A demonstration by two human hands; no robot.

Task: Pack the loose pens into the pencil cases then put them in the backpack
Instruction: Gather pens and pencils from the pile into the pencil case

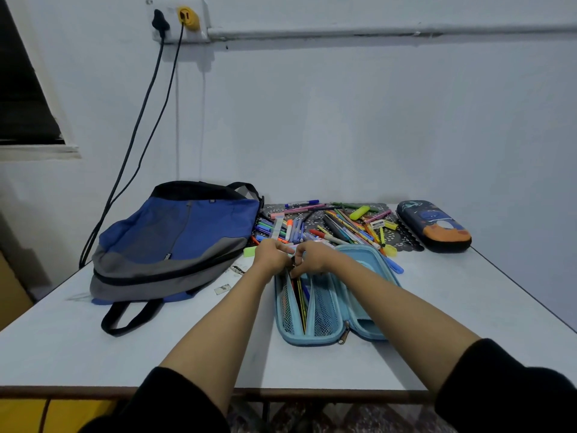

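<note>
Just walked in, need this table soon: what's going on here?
A person is packing pens. The left hand and right hand meet over the far end of an open light-blue zip pencil case that holds a few; the right seems to pinch a dark pen. Many loose coloured pens lie behind. The dark-blue and orange hard case is shut; the blue and grey fabric backpack lies beside.

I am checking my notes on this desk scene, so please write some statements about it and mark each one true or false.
1. The light blue pencil case lies open on the table. True.
2. The dark pencil case is open too. False: it is closed.
3. The backpack stands upright. False: it lies flat.
4. Loose pens lie on the dark mat. True.
5. The left hand and right hand are at the open case's far end. True.
</note>
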